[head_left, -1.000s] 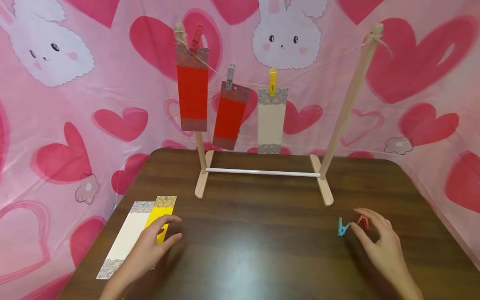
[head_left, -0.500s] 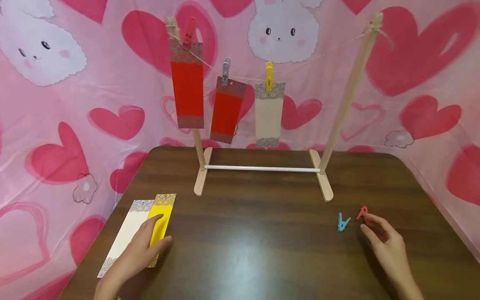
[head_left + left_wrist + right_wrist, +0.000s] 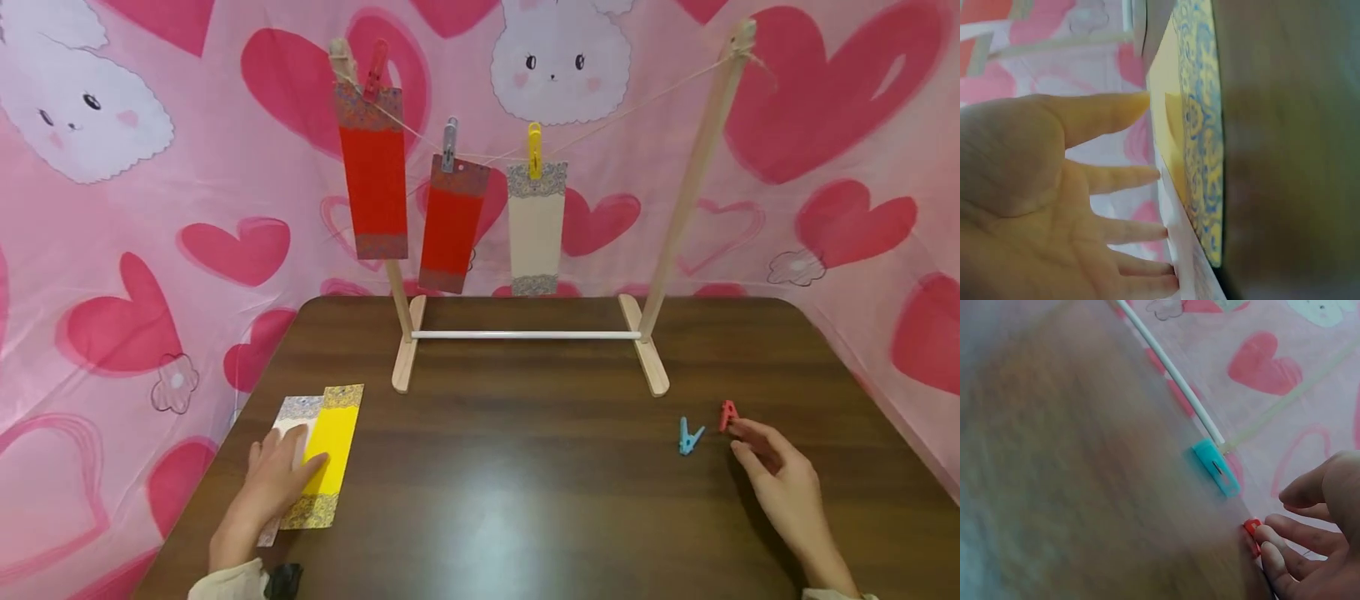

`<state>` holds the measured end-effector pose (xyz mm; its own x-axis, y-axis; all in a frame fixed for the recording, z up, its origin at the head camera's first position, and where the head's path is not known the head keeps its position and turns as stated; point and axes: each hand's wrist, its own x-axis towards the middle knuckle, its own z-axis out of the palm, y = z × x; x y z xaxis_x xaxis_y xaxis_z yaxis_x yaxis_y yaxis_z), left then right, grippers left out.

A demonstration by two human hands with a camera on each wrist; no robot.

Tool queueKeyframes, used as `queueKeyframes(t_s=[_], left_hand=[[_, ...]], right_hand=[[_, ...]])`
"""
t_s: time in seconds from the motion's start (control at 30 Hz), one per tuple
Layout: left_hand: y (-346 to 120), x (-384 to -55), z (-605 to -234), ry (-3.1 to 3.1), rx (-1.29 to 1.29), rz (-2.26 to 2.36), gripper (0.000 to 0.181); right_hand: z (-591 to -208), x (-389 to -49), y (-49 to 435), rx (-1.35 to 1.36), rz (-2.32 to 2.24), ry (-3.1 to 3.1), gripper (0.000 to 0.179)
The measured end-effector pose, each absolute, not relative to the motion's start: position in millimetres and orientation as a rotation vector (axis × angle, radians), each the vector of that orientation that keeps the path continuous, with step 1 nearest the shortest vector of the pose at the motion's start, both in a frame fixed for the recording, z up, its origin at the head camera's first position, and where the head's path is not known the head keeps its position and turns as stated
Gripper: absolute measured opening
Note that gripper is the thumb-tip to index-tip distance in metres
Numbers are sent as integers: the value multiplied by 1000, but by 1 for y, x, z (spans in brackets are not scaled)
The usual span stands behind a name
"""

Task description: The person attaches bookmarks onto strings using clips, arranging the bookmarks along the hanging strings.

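Observation:
My left hand [image 3: 273, 475] lies over two long cards at the table's left, fingers extended. Its fingertips touch the white card [image 3: 303, 408] with patterned ends, while its thumb is right at the yellow card [image 3: 335, 437]. The yellow card partly overlaps the white one, and the hand hides some of both. At the right, my right hand [image 3: 783, 483] reaches to a small red clothespin [image 3: 728, 414], thumb and index finger apart, with fingertips at its near end. Just left of that lies a light blue clothespin [image 3: 688, 437], its legs spread.
A wooden stand [image 3: 693, 183] with a white crossbar [image 3: 525, 335] and a string stands at the back. From the string hang two red cards [image 3: 372, 183] and a cream card [image 3: 536, 229], held by red, grey and yellow clothespins. Pink heart-print cloth [image 3: 240, 250] hangs behind.
My left hand has come down onto the cards, and both cards have slid to the right. The right hand has moved right, and the red clothespin has turned and shifted slightly away.

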<state>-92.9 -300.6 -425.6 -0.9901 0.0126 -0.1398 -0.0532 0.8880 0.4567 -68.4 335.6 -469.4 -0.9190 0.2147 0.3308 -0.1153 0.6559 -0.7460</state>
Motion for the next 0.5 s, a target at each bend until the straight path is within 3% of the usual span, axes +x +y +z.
queueKeyframes(t_s=[0.33,0.5], left_hand=[[-257,-111,-431,2866,165,656,82],[-251,-115,-432,2852,242,695,85]], right_hand=[[-472,-69,341,-259,1142,-2423,30],[-473,-69,342,-274,1077,-2565,43]])
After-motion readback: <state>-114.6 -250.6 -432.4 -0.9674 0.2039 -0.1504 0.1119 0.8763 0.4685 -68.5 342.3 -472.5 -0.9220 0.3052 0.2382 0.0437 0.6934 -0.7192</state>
